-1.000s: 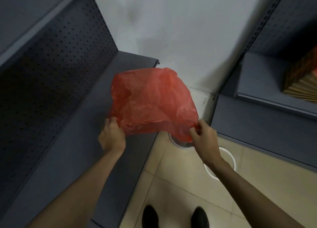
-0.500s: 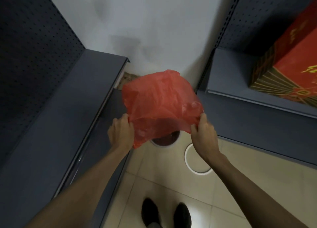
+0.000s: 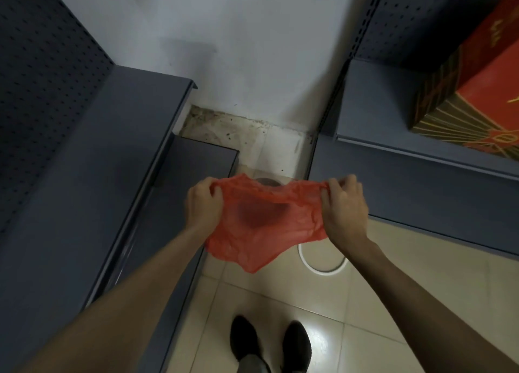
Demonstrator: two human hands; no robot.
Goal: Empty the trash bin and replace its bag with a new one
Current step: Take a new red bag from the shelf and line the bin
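I hold a thin red plastic bag (image 3: 264,232) stretched between both hands, its mouth pulled wide and its body hanging down. My left hand (image 3: 203,204) grips the bag's left edge. My right hand (image 3: 344,207) grips the right edge. The round trash bin (image 3: 265,181) stands on the floor directly under the bag; only a sliver of its far rim shows above the bag, and its dark opening shows through the plastic. A white ring (image 3: 320,263), apparently the bin's rim ring, lies on the tiles to the right.
Grey shelving (image 3: 112,153) runs along the left and another grey shelf unit (image 3: 407,176) along the right, forming a narrow corner. A red and gold box (image 3: 477,91) sits on the right shelf. My dark shoes (image 3: 269,341) stand on beige tiles.
The bag has dropped from billowing up in front of me to hanging low over the bin. My hands moved apart and down, stretching its mouth wide.
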